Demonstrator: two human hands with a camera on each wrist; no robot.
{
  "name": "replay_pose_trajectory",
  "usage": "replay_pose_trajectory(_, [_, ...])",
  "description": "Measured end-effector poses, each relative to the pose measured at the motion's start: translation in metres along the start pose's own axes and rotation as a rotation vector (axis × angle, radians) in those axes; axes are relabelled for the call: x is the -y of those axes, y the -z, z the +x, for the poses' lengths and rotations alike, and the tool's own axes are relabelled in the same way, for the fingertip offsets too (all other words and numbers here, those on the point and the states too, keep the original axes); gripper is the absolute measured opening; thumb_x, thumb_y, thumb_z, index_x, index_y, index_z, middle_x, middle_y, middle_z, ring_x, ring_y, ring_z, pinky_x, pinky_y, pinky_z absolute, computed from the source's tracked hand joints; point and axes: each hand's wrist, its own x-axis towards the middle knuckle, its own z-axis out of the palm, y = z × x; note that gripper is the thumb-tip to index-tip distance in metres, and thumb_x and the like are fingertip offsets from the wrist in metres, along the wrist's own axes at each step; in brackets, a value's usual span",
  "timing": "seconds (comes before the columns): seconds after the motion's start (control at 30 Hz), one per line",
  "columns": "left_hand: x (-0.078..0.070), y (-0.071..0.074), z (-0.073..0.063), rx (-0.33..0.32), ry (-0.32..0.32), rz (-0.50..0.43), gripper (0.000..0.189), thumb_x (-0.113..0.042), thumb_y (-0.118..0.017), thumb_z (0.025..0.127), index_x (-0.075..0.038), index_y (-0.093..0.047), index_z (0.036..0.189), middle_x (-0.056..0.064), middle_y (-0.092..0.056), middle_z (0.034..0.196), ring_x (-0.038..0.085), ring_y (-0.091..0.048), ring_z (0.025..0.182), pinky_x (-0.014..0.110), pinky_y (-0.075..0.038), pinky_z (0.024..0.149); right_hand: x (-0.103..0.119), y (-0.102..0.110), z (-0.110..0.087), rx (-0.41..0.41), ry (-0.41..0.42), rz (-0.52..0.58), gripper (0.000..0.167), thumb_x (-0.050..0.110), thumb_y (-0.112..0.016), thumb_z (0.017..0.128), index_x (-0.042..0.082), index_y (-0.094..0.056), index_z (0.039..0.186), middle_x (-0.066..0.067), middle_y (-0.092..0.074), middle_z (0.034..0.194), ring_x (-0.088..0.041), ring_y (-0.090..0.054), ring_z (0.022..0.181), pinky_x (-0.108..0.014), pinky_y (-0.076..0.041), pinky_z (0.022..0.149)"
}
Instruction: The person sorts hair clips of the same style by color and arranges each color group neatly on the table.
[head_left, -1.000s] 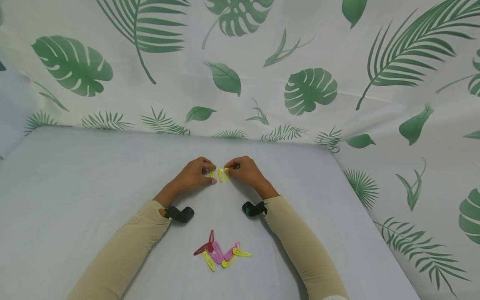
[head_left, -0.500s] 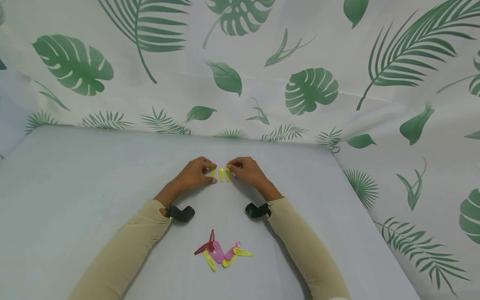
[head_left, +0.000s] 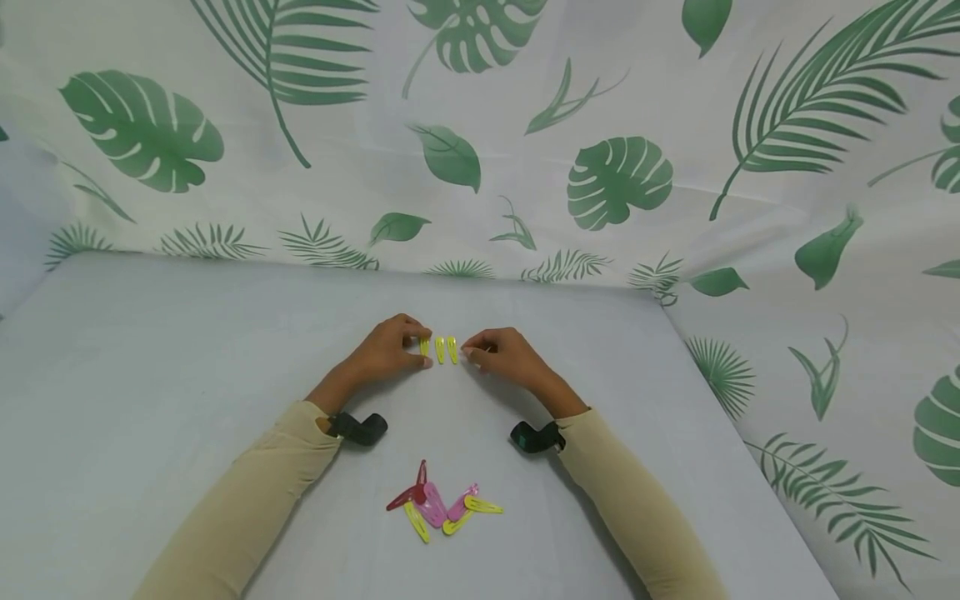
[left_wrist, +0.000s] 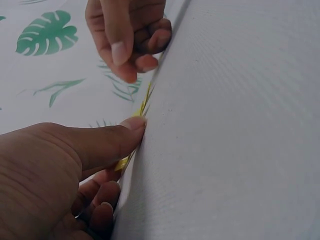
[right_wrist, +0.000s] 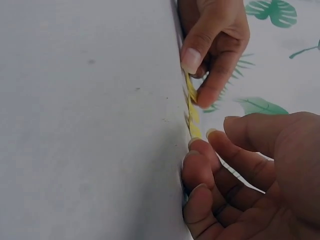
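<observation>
Three yellow snap hair clips stand side by side in a short row on the white table. My left hand holds the leftmost clip between thumb and fingertips, one at each end. To its right lie the middle clip and the right clip, with no finger on the middle one. My right hand is just right of the row, fingers loosely bent and holding nothing. In the right wrist view, yellow clips appear edge-on beyond the right fingertips; the individual clips are hard to separate there.
Nearer me lies a loose heap of hair clips: dark red clips, pink clips and several yellow ones. Leaf-printed cloth rises behind the white table and along its right side. Each wrist wears a black camera.
My right hand has let go of the right yellow clip and drawn back to the right. That clip stays in the row. The left hand keeps its place.
</observation>
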Motion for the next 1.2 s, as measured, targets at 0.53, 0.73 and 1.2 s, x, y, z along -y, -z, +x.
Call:
replay_pose_trajectory(0.53, [0.001, 0.002, -0.003, -0.003, -0.050, 0.028, 0.047, -0.017, -0.077, 0.085, -0.003, -0.063, 0.128, 0.012, -0.056, 0.125, 0.026, -0.053, 0.104, 0.040, -0.044, 0.089, -0.008, 0.006, -0.051, 0.166, 0.188, 0.057, 0.019, 0.011, -0.066, 0.093, 0.004, -0.071, 0.110, -0.002, -0.069, 0.093, -0.015, -0.060, 0.074, -0.028, -0.049, 0.066])
replay_pose_trajectory(0.73, [-0.001, 0.001, -0.003, -0.002, -0.051, 0.017, 0.048, -0.017, -0.077, 0.085, -0.002, -0.063, 0.128, 0.012, -0.056, 0.124, 0.025, -0.052, 0.102, 0.038, -0.044, 0.086, -0.007, 0.004, -0.072, 0.246, 0.209, 0.088, 0.018, 0.011, -0.070, 0.091, 0.007, -0.072, 0.108, 0.002, -0.069, 0.099, -0.015, -0.058, 0.080, -0.026, -0.049, 0.071])
replay_pose_trajectory(1.2, [0.001, 0.000, -0.002, -0.007, -0.068, 0.037, 0.047, -0.017, -0.077, 0.084, -0.001, -0.064, 0.127, 0.014, -0.055, 0.124, 0.027, -0.053, 0.103, 0.040, -0.045, 0.087, 0.005, -0.007, -0.107, 0.337, 0.244, 0.112, 0.018, 0.009, -0.070, 0.090, 0.010, -0.074, 0.108, 0.008, -0.070, 0.096, -0.011, -0.062, 0.087, -0.028, -0.051, 0.079])
